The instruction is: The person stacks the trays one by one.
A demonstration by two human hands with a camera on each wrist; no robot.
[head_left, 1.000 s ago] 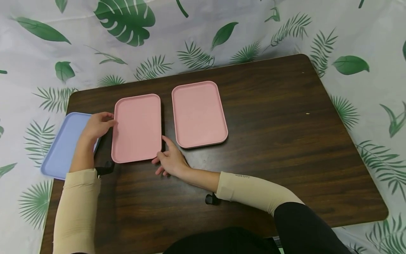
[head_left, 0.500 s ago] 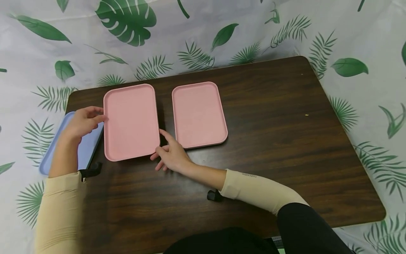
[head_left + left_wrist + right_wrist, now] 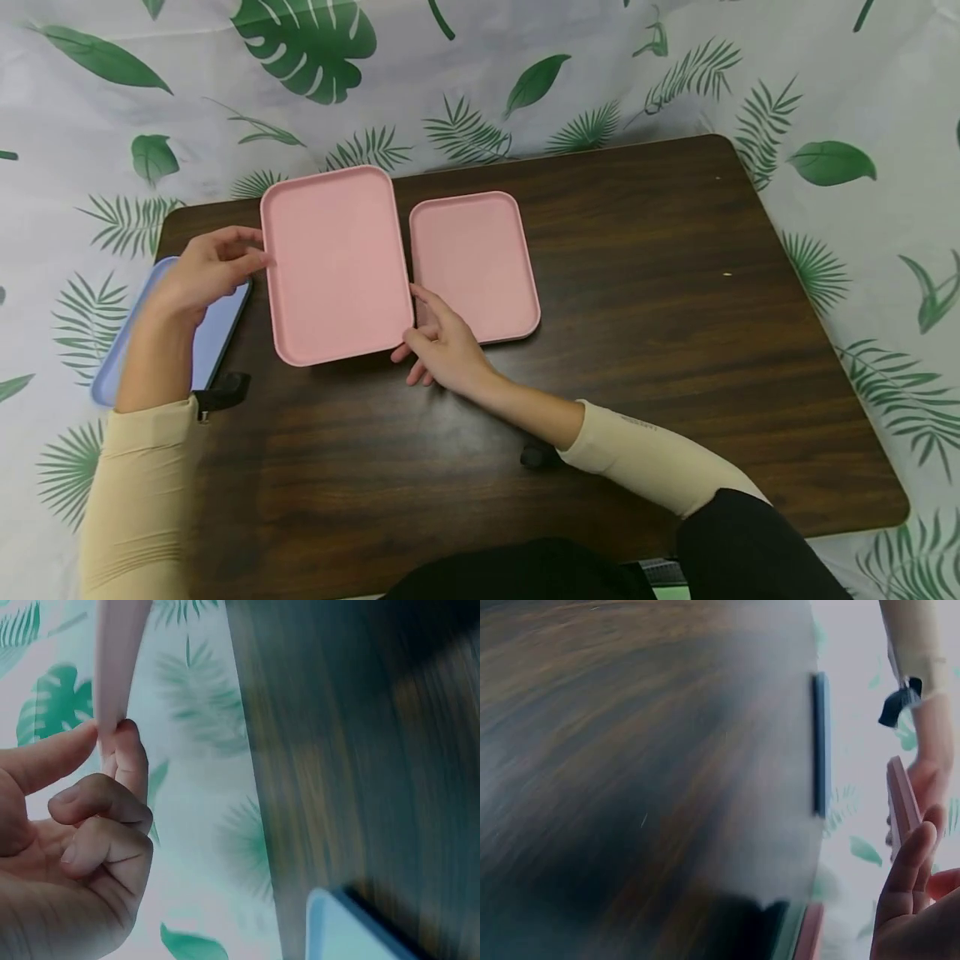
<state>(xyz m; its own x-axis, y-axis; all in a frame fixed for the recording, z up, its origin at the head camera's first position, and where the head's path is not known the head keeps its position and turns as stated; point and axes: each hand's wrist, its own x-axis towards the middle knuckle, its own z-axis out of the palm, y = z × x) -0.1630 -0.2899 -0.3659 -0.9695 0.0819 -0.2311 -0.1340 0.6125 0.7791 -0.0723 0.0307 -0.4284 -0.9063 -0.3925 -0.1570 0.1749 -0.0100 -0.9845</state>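
A pink rectangular tray (image 3: 337, 267) is held up off the table, level or nearly so. My left hand (image 3: 213, 271) pinches its left edge between thumb and fingers; in the left wrist view that hand (image 3: 90, 825) shows the thumb on one face of the tray edge (image 3: 120, 667). My right hand (image 3: 450, 342) pinches the lower right corner, thumb at the rim and other fingers partly underneath. Just right of it, a second pink tray (image 3: 480, 267) lies on the table, its left edge close beside the raised one.
A blue tray (image 3: 217, 333) lies at the table's left edge, partly hidden by my left forearm. A greenish edge (image 3: 786, 930) shows beside the lying pink tray's rim (image 3: 808, 934) in the right wrist view. Dark wooden table (image 3: 675, 333) extends right; a leaf-print cloth (image 3: 450, 67) hangs behind.
Both hands have raised the pink tray from the table. It first shifted left and away, then rightward to beside the second pink tray. The blue and second pink trays stayed put.
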